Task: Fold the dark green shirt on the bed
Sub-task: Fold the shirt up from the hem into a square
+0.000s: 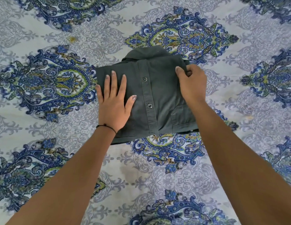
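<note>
The dark green shirt (159, 95) lies folded into a compact rectangle in the middle of the bed, button placket up, collar at the far side, a pocket near the right front corner. My left hand (114, 101) rests flat on the shirt's left half, fingers spread, palm down. My right hand (191, 82) pinches the fabric at the shirt's far right edge, thumb on top and fingers curled around the edge.
The bed is covered by a pale sheet (44, 38) with blue, green and grey paisley medallions, which fills the whole view around the shirt. A thin black thread band (107, 126) circles my left wrist.
</note>
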